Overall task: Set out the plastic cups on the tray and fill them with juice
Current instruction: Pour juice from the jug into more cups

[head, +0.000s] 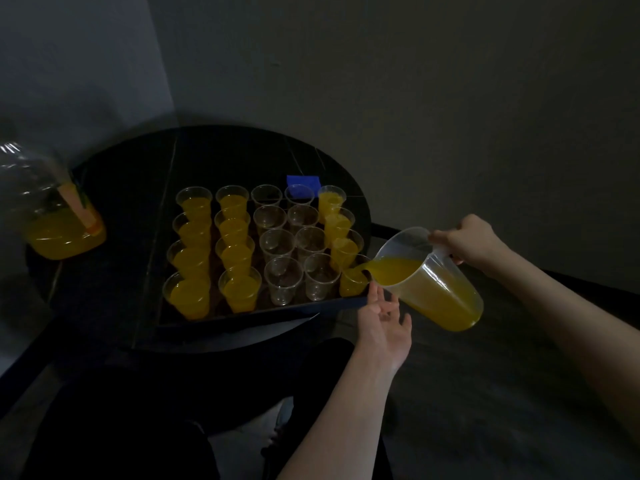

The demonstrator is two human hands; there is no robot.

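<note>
A dark tray (277, 311) on a round black table holds several clear plastic cups in rows. The two left columns and the right column hold orange juice; the two middle columns, such as one empty cup (283, 280), hold none. My right hand (467, 242) grips the handle of a clear jug (433, 282), tilted left, with juice running from its spout into the front right cup (352, 282). My left hand (382, 323) hovers palm up, fingers relaxed, under the jug's spout by the tray's front right corner.
A large clear bottle (52, 216) with juice in its bottom stands at the table's left edge. A blue square object (303, 184) lies behind the cups. The round table (121, 202) fills a wall corner; my dark-clothed legs are below it.
</note>
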